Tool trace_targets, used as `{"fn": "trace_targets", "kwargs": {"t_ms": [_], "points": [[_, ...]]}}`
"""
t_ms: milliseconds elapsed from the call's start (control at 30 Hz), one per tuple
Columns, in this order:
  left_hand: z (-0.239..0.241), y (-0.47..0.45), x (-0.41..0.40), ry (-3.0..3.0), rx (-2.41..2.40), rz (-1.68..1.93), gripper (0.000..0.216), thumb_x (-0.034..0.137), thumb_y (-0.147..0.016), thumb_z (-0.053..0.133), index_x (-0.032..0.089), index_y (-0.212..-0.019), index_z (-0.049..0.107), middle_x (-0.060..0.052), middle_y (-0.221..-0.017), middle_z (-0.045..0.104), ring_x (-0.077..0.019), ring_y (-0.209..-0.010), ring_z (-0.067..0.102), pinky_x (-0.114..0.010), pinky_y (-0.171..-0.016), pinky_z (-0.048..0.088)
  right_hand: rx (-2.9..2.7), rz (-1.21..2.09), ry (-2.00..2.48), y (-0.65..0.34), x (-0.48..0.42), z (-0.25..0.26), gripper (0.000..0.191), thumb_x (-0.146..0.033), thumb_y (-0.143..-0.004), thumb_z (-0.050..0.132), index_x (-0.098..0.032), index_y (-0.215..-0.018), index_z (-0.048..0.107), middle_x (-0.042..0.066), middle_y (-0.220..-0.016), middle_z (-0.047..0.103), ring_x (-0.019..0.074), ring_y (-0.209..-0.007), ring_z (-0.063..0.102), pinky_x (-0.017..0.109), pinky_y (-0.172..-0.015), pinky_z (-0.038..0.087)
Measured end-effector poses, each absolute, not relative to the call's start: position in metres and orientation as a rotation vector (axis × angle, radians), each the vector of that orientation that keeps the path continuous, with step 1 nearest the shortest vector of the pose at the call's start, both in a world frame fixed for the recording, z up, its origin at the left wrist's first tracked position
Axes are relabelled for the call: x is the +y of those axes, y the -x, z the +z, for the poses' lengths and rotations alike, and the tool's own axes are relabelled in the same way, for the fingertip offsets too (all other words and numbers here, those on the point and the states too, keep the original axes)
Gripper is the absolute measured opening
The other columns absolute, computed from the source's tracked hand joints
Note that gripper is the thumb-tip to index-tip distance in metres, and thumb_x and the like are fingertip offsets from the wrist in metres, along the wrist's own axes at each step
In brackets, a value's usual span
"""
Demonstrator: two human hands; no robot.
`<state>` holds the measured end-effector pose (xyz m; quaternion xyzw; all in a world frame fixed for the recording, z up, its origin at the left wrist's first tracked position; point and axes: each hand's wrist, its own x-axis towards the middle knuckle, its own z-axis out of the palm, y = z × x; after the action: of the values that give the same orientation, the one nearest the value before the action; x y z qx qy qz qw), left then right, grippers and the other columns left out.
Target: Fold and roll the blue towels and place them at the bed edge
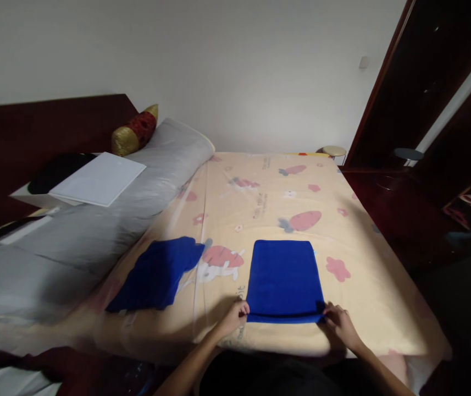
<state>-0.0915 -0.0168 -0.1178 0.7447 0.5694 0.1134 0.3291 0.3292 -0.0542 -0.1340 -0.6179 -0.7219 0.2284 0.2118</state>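
A blue cloth (284, 278) lies flat as a rectangle on the bed, its near edge turned up in a narrow fold. My left hand (236, 316) pinches the near left corner of this cloth. At the near right corner, the fingers of my right hand (341, 323) are closed on the same edge. To the left, a second blue cloth (159, 273) lies crumpled on the bedsheet, touched by neither hand.
The bed has a cream bedsheet (268, 209) printed with carrots and rabbits. Along the left lies a grey bedding roll (153, 181), with a white box lid (99, 179) and a red-and-gold bolster (135, 131) near it. Stools (334, 150) stand beyond the bed's far right.
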Motion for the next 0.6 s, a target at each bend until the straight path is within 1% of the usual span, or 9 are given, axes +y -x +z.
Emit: {"fn": "trace_targets", "kwargs": {"t_ms": [133,267,333,400,467,533,600], "points": [[-0.120,0.091,-0.011,-1.940,1.567,0.340,0.024,0.002,-0.064,0.046,0.022,-0.075,0.053,0.005,-0.071,0.057,-0.0117,-0.072,0.059,-0.024,-0.068,0.046,-2.029,0.568,1.691,-0.327,-0.049,-0.137,0.027,-0.028,-0.084,0.041,-0.027,-0.094,0.067,0.003,-0.096,0.072,0.0211,-0.090,0.068,0.035,-0.082,0.054],[-0.116,0.083,-0.017,-2.001,1.685,0.324,0.025,0.000,-0.064,0.045,0.023,-0.072,0.051,0.004,-0.070,0.054,-0.0129,-0.070,0.055,-0.026,-0.068,0.043,-2.071,0.416,1.684,-0.323,-0.052,-0.139,0.031,-0.022,-0.084,0.042,-0.027,-0.104,0.065,0.007,-0.109,0.070,0.0240,-0.096,0.065,0.039,-0.082,0.052],[-0.110,0.078,-0.022,-2.063,1.736,0.307,0.026,0.000,-0.065,0.044,0.023,-0.074,0.053,0.001,-0.078,0.057,-0.0157,-0.079,0.056,-0.030,-0.075,0.044,-2.088,0.332,1.685,-0.322,-0.055,-0.141,0.036,-0.020,-0.084,0.043,-0.027,-0.115,0.060,0.009,-0.109,0.069,0.0249,-0.094,0.064,0.041,-0.080,0.051],[-0.104,0.074,-0.026,-2.146,1.754,0.284,0.029,0.000,-0.068,0.042,0.023,-0.078,0.056,-0.003,-0.092,0.060,-0.0194,-0.095,0.056,-0.036,-0.088,0.042,-2.120,0.263,1.667,-0.322,-0.058,-0.142,0.039,-0.019,-0.086,0.043,-0.027,-0.122,0.056,0.009,-0.108,0.068,0.0240,-0.093,0.063,0.040,-0.079,0.050],[-0.099,0.072,-0.029,-2.242,1.708,0.238,0.032,0.001,-0.074,0.041,0.024,-0.083,0.060,-0.004,-0.103,0.061,-0.0208,-0.107,0.053,-0.039,-0.098,0.038,-2.189,0.207,1.610,-0.322,-0.062,-0.142,0.036,-0.017,-0.087,0.043,-0.028,-0.118,0.058,0.008,-0.111,0.067,0.0215,-0.097,0.062,0.037,-0.084,0.048],[-0.096,0.070,-0.032,-2.330,1.633,0.179,0.031,0.004,-0.080,0.041,0.026,-0.086,0.063,-0.002,-0.106,0.063,-0.0199,-0.114,0.051,-0.038,-0.103,0.036,-2.279,0.148,1.527,-0.321,-0.066,-0.141,0.033,-0.013,-0.087,0.043,-0.028,-0.110,0.061,0.005,-0.113,0.067,0.0182,-0.102,0.061,0.033,-0.090,0.044],[-0.095,0.067,-0.035,-2.392,1.600,0.134,0.025,0.012,-0.083,0.045,0.026,-0.090,0.065,-0.002,-0.107,0.065,-0.0204,-0.117,0.051,-0.039,-0.106,0.035,-2.330,0.083,1.488,-0.318,-0.068,-0.137,0.031,-0.011,-0.086,0.044,-0.027,-0.106,0.062,0.003,-0.109,0.068,0.0172,-0.104,0.059,0.032,-0.092,0.041]]}}
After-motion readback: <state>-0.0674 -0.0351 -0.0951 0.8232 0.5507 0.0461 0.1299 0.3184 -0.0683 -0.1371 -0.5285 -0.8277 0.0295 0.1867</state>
